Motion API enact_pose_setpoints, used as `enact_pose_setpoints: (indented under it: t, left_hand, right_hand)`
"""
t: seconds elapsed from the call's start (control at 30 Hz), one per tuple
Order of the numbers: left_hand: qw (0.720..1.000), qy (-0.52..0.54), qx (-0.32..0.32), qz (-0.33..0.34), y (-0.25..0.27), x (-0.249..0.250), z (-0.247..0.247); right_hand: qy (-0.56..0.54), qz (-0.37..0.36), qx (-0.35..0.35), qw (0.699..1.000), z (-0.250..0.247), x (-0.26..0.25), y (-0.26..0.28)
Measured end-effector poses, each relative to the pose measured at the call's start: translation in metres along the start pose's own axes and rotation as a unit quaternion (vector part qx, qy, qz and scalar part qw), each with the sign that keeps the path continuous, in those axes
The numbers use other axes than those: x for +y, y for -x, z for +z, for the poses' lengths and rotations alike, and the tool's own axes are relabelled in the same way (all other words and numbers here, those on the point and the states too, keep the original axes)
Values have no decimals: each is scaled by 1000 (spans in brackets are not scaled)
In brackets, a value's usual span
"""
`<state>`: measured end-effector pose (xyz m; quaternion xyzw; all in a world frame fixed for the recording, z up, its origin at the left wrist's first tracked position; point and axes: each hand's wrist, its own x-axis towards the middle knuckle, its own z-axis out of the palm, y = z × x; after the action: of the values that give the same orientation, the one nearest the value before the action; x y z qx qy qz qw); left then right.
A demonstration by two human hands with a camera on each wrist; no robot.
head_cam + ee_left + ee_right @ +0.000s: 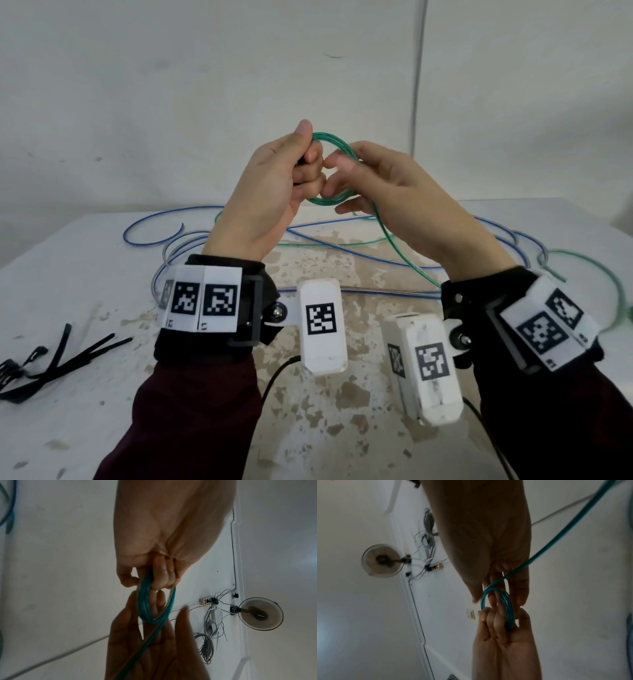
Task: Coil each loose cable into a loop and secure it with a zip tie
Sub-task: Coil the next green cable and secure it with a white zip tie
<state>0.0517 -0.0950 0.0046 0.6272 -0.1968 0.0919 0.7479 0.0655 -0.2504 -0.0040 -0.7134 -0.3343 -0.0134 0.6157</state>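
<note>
Coiling the green cable [327, 202]: left hand [270, 185] clamps the loop, right hand [394, 192], fingers loose, guides slack; more wraps likely before a zip tie [68, 356].

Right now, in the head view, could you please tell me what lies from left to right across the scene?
Black zip ties → left hand → green cable coil → right hand → loose green cable end at the table's right edge.
</note>
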Motion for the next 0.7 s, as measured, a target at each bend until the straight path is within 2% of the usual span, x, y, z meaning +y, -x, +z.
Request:
enact_pose_setpoints:
  t: [0.07,0.27,0.37,0.43,0.53,0.63,0.7]
  left_hand:
    - [1000,20,12,18,-1,0,2]
    - [993,56,51,92,-5,-2,12]
    - [992,49,56,100,-3,-3,10]
    - [994,51,52,85,-2,-1,9]
    - [998,57,6,13,-1,3,6]
    - [997,-11,-42,-66,0,3,1]
    - [991,-78,-62,-84,2,-1,-2]
  right_hand:
    - [-77,30,0,997,-3,0,0]
    - [-166,15,4,986,-3,1,-1]
    - [-154,13,-17,988,1,3,-3]
    - [-141,0,-13,990,2,5,-4]
    - [-167,-12,12,986,-1,6,-6]
    - [-116,15,1,993,-4,5,-6]
    - [-66,40,-24,997,-3,5,-5]
